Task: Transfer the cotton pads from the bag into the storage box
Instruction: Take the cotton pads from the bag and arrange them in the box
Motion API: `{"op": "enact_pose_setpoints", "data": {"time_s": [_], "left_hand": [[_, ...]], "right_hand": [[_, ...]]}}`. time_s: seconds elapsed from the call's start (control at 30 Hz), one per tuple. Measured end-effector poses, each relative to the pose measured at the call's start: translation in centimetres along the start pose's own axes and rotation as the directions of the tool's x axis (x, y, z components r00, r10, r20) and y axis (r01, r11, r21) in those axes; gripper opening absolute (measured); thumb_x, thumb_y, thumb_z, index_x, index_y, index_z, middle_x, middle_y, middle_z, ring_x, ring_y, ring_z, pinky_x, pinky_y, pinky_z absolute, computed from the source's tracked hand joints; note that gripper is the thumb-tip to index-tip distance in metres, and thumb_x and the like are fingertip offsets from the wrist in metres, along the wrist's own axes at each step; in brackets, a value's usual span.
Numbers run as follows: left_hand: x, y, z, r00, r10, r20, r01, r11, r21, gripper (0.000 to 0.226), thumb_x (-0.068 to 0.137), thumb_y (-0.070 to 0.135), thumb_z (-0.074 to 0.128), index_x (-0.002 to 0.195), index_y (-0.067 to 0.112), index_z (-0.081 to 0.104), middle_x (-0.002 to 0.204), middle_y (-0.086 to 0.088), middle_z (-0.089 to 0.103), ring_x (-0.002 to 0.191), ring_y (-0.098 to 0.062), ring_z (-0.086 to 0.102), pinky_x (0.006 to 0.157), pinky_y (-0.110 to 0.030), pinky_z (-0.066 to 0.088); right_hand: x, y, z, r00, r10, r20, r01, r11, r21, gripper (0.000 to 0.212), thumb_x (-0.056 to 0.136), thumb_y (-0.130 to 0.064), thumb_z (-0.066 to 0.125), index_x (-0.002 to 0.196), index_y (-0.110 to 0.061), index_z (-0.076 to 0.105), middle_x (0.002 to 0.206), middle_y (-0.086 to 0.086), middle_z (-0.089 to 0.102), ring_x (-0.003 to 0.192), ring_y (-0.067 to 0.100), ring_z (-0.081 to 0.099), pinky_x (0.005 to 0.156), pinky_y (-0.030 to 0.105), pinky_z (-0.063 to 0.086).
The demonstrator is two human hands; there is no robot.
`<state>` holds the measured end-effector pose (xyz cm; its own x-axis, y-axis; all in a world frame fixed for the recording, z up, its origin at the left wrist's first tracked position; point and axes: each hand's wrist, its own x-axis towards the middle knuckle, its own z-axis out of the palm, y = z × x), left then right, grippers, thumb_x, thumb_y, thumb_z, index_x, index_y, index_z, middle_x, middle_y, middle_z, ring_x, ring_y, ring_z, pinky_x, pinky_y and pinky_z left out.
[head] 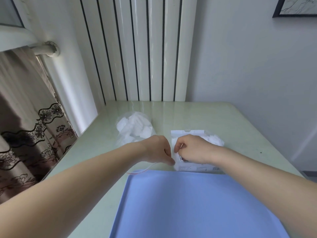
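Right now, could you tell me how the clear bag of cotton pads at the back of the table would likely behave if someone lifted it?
The clear bag would probably sag and crumple, since its thin film lies slack around the cotton pads. It likely weighs little for its bulk. The pads sit loosely heaped, so they may shift.

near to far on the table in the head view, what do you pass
blue tray → printed bag of cotton pads, gripped by left hand and right hand → clear bag of cotton pads → white radiator
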<state>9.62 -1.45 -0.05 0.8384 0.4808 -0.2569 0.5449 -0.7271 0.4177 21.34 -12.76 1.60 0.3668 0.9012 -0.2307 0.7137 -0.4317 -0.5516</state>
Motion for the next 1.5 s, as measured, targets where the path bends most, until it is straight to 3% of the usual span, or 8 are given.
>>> {"op": "enact_pose_setpoints", "data": {"time_s": [0.2, 0.43, 0.57, 0.67, 0.87, 1.27, 1.4, 1.5], "left_hand": [[0.3, 0.7, 1.3, 0.999, 0.017, -0.051, -0.018, 1.000, -0.024, 0.026, 0.081, 0.025, 0.072, 0.063, 0.012, 0.059, 0.057, -0.002, 0.044, 0.053, -0.020, 0.037, 0.050, -0.025, 0.028], [-1.3, -1.2, -3.2, 0.962, 0.051, -0.268, -0.039, 0.998, 0.049, 0.014, 0.079, 0.025, 0.075, 0.088, 0.021, 0.065, 0.083, 0.004, 0.062, 0.077, -0.017, 0.056, 0.065, -0.027, 0.045], [-3.4, -5.4, -5.9, 0.918, -0.157, -0.363, 0.180, 0.983, 0.030, 0.031, 0.086, 0.032, 0.068, 0.112, 0.022, 0.055, 0.110, -0.003, 0.057, 0.094, -0.024, 0.057, 0.079, -0.031, 0.046], [-4.3, -8.8, -5.0, 0.850, -0.448, -0.277, 0.439, 0.893, -0.096, 0.052, 0.098, 0.044, 0.052, 0.136, 0.010, 0.043, 0.129, -0.016, 0.052, 0.117, -0.034, 0.057, 0.084, -0.033, 0.042], [-4.5, -11.6, -2.6, 0.846, -0.512, -0.148, 0.351, 0.745, -0.567, 0.012, 0.095, 0.017, 0.057, 0.090, 0.007, 0.052, 0.092, -0.015, 0.071, 0.072, -0.027, 0.070, 0.080, -0.037, 0.060], [-3.4, -13.2, -3.7, 0.847, -0.526, -0.080, 0.400, 0.728, -0.556, 0.040, 0.105, 0.035, 0.032, 0.119, 0.000, 0.047, 0.089, -0.013, 0.071, 0.062, -0.023, 0.065, 0.057, -0.030, 0.059], [-2.1, -14.5, -3.4, 0.849, -0.525, -0.054, 0.349, 0.636, -0.689, 0.035, 0.103, 0.041, 0.041, 0.097, 0.009, 0.055, 0.096, -0.012, 0.067, 0.080, -0.025, 0.067, 0.081, -0.039, 0.062], [-0.6, -15.2, -3.2, 0.839, -0.538, -0.085, 0.298, 0.584, -0.755, 0.029, 0.102, 0.034, 0.048, 0.087, 0.011, 0.054, 0.087, -0.008, 0.066, 0.076, -0.023, 0.066, 0.074, -0.032, 0.059]], "right_hand": [[0.3, -0.1, 0.4, 0.992, 0.084, 0.099, -0.094, 0.991, 0.099, 0.032, 0.088, -0.013, 0.040, 0.057, -0.018, 0.041, 0.045, -0.009, 0.037, 0.049, 0.013, 0.032, 0.053, 0.026, 0.025], [-1.5, -2.0, -0.9, 0.992, -0.080, -0.102, 0.062, 0.984, -0.167, 0.020, 0.092, -0.018, 0.044, 0.095, -0.019, 0.064, 0.092, -0.003, 0.065, 0.083, 0.018, 0.060, 0.071, 0.030, 0.049], [-3.6, -4.2, 1.2, 0.963, -0.260, 0.067, 0.262, 0.965, -0.028, 0.025, 0.090, -0.011, 0.048, 0.097, -0.024, 0.069, 0.086, -0.015, 0.065, 0.081, 0.004, 0.061, 0.065, 0.010, 0.045], [-3.3, -4.6, 5.2, 0.925, -0.363, 0.117, 0.380, 0.904, -0.195, 0.038, 0.092, -0.007, 0.039, 0.112, -0.024, 0.067, 0.114, -0.005, 0.064, 0.103, 0.018, 0.062, 0.086, 0.031, 0.053], [-1.0, -5.2, 10.9, 0.873, -0.485, 0.044, 0.468, 0.809, -0.357, 0.050, 0.084, 0.008, 0.043, 0.130, -0.012, 0.049, 0.120, 0.003, 0.050, 0.113, 0.025, 0.049, 0.090, 0.040, 0.048], [8.0, -7.6, 10.4, 0.999, -0.020, -0.033, 0.003, 0.896, -0.445, 0.058, 0.091, -0.008, 0.048, 0.148, -0.011, 0.033, 0.146, 0.014, 0.039, 0.133, 0.032, 0.039, 0.107, 0.036, 0.040], [9.1, -8.0, 10.7, 0.997, -0.073, 0.034, 0.080, 0.905, -0.418, 0.029, 0.090, -0.004, 0.046, 0.111, -0.014, 0.063, 0.116, 0.009, 0.062, 0.105, 0.029, 0.060, 0.084, 0.032, 0.051], [10.3, -7.9, 10.3, 0.995, -0.091, 0.052, 0.104, 0.890, -0.444, 0.020, 0.094, -0.004, 0.047, 0.104, -0.016, 0.060, 0.108, 0.010, 0.061, 0.097, 0.027, 0.060, 0.081, 0.032, 0.049]]}}
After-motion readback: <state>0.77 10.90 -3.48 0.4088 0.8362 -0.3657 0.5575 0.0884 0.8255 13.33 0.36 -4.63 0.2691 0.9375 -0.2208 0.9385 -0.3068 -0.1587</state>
